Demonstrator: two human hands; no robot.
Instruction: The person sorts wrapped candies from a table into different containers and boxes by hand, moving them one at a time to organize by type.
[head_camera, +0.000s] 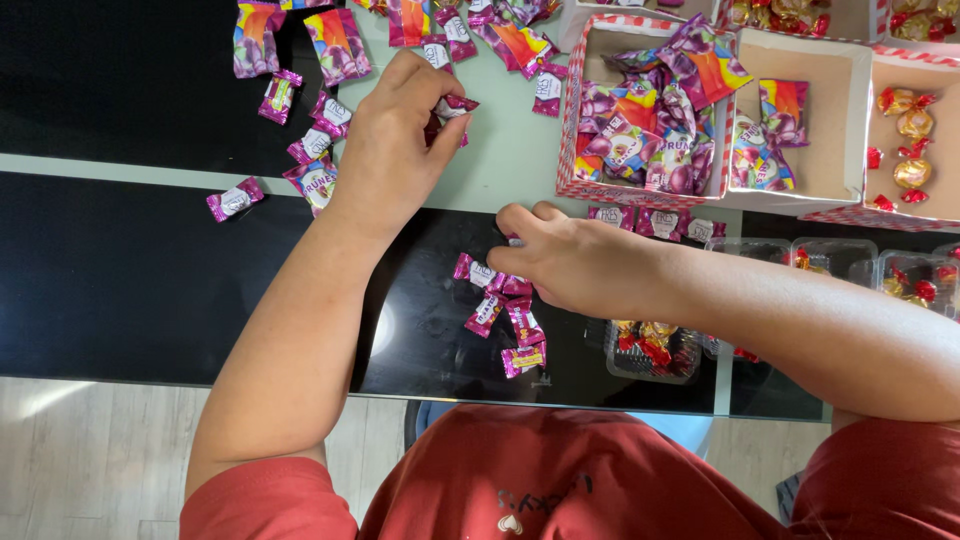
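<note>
A: Right, your left hand (395, 140) first. What is it doing?

B: Fingers curled, thumb and fingertips pinching one small magenta-wrapped candy (452, 108) up off the table (120, 280). Beyond and to the left of that hand lie loose candies (310, 150) of the same kind, scattered, some larger purple packets among them.

A: And your right hand (575, 265)?

B: It lies low, palm down, fingertips on a small cluster of pink candies (500, 315) just under and to the left of it. Whether you are actually gripping one there I cannot tell; the fingers hide the contact.

A: What is around that hand?

B: Just past your right knuckles, a red-checked cardboard box (570, 110), heaped with purple packets. Further to the right, a second box (850, 130) with a few packets, then one with gold-and-red wrapped sweets (905, 130). Near your right forearm, clear plastic tubs (650, 350) holding more gold-and-red sweets.
</note>
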